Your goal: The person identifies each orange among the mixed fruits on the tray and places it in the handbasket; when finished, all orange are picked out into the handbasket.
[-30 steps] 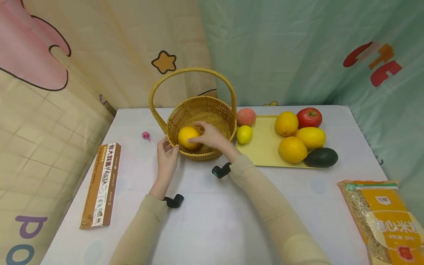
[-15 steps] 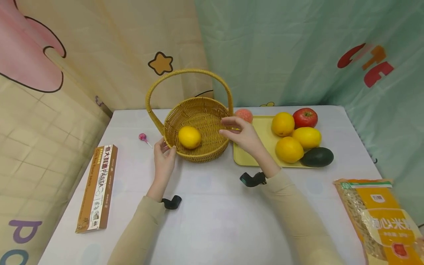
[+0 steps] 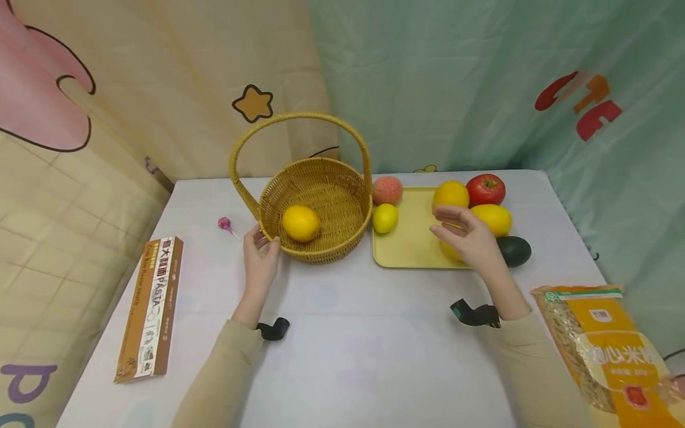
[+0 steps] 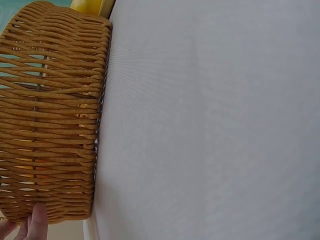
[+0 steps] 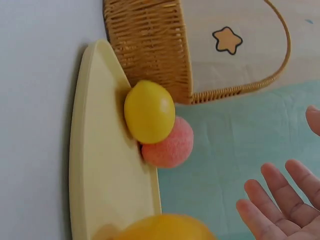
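Note:
A wicker basket [image 3: 326, 257] with a tall hoop handle stands at the back of the table. One orange-yellow fruit [image 3: 301, 224] lies in it, towards the left. My left hand [image 3: 259, 261] holds the basket's rim at the front left; its thumb [image 4: 38, 223] lies against the woven wall in the left wrist view. Out to the right, my right hand [image 3: 473, 239] holds nothing, fingers spread, over the yellow tray [image 3: 412, 252]. It partly covers an orange-yellow fruit, with another [image 3: 451, 196], a yellow oval fruit [image 3: 495, 220], a red fruit [image 3: 486, 189] and a dark green one [image 3: 515, 251] close by.
A pink peach-like fruit [image 3: 387, 190] and a small yellow fruit [image 3: 385, 218] sit by the basket at the tray's left end. A lollipop [image 3: 225, 224] and a pasta box [image 3: 148, 309] lie on the left. A packaged food bag [image 3: 605, 351] lies front right.
My right hand let go of the orange-yellow fruit in the basket, then moved right, out over the tray's fruit. My left hand has stayed on the rim.

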A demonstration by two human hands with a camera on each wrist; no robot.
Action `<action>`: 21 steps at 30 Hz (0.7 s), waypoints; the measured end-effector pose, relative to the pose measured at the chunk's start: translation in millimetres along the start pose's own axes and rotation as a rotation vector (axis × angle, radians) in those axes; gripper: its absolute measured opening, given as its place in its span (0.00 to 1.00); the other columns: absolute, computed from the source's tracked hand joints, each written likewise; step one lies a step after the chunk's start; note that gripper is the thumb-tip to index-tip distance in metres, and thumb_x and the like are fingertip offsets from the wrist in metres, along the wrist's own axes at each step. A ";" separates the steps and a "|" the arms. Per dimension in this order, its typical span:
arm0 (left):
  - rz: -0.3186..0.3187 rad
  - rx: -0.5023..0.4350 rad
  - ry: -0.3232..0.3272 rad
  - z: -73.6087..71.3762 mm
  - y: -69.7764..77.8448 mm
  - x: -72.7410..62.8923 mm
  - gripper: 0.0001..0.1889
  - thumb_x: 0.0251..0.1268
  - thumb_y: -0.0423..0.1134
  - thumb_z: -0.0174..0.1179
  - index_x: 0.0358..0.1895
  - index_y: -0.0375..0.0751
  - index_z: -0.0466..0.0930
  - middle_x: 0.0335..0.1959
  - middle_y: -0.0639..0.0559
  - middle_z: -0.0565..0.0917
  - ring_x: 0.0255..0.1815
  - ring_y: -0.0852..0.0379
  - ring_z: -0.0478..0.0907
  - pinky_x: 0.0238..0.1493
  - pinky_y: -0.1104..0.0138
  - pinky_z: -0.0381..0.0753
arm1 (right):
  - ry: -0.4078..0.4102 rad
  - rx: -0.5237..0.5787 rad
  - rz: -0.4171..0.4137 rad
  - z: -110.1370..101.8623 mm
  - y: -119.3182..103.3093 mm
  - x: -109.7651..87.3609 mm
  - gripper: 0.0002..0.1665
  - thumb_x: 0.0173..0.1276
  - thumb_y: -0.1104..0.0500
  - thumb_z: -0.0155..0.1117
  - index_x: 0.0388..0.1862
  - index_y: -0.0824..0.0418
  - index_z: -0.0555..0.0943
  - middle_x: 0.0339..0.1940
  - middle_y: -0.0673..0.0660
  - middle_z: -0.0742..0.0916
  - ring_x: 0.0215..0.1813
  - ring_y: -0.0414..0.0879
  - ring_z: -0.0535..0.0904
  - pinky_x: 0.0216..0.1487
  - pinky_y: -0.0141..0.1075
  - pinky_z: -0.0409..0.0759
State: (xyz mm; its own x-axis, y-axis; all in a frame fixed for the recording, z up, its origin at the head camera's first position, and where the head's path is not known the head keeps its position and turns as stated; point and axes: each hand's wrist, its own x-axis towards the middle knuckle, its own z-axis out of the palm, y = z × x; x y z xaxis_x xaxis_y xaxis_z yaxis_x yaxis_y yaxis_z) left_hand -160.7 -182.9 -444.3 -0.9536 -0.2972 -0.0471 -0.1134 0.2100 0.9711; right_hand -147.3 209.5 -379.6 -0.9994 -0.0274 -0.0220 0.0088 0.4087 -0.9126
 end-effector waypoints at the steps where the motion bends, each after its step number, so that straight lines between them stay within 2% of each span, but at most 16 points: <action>1: 0.001 0.003 0.000 -0.1 0.1 -0.1 0.32 0.72 0.35 0.52 0.75 0.34 0.51 0.69 0.37 0.64 0.66 0.48 0.65 0.62 0.58 0.75 | 0.026 -0.001 0.006 -4.6 4.0 -2.8 0.33 0.68 0.47 0.65 0.67 0.61 0.71 0.65 0.59 0.78 0.67 0.51 0.73 0.58 0.17 0.73; 6: 0.010 0.008 -0.004 -0.9 -0.4 0.3 0.32 0.72 0.36 0.52 0.75 0.35 0.51 0.69 0.37 0.63 0.67 0.47 0.64 0.62 0.58 0.75 | 0.146 -0.005 0.016 -22.1 22.0 -12.0 0.35 0.68 0.49 0.66 0.68 0.62 0.70 0.63 0.58 0.79 0.62 0.39 0.75 0.55 0.13 0.72; 9: 0.011 0.008 -0.003 -1.3 -0.7 0.0 0.32 0.72 0.36 0.52 0.75 0.35 0.51 0.70 0.37 0.63 0.67 0.47 0.64 0.63 0.58 0.75 | 0.180 -0.036 0.022 -26.8 29.5 -15.3 0.37 0.68 0.48 0.66 0.69 0.64 0.68 0.64 0.59 0.78 0.63 0.41 0.75 0.59 0.17 0.73; 13: 0.017 -0.005 0.000 -1.0 -0.9 -0.7 0.32 0.72 0.35 0.52 0.75 0.34 0.51 0.69 0.37 0.63 0.66 0.47 0.65 0.61 0.59 0.75 | 0.198 -0.084 0.055 -27.2 36.3 -18.1 0.39 0.68 0.46 0.65 0.70 0.64 0.67 0.68 0.62 0.75 0.69 0.53 0.70 0.72 0.34 0.69; 16: 0.024 -0.015 0.004 -0.6 -0.2 -0.5 0.32 0.71 0.34 0.52 0.74 0.34 0.52 0.69 0.36 0.64 0.66 0.46 0.65 0.61 0.61 0.75 | 0.200 -0.088 0.086 -25.0 39.0 -18.8 0.41 0.67 0.44 0.65 0.71 0.64 0.64 0.70 0.63 0.73 0.72 0.56 0.66 0.75 0.48 0.64; 21: 0.025 -0.014 0.006 0.0 1.1 -0.7 0.32 0.71 0.35 0.52 0.74 0.33 0.52 0.68 0.35 0.64 0.67 0.45 0.65 0.60 0.61 0.75 | 0.207 -0.072 0.122 -20.4 44.9 -18.6 0.45 0.67 0.43 0.65 0.74 0.64 0.60 0.73 0.63 0.70 0.75 0.57 0.62 0.77 0.51 0.60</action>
State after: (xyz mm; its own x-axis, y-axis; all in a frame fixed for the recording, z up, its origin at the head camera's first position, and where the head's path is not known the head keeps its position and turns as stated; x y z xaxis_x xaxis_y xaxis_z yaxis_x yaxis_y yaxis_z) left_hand -160.1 -182.5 -443.3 -0.9543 -0.2981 -0.0216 -0.0858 0.2041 0.9752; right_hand -129.0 247.0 -411.7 -0.9768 0.2107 -0.0387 0.1344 0.4621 -0.8766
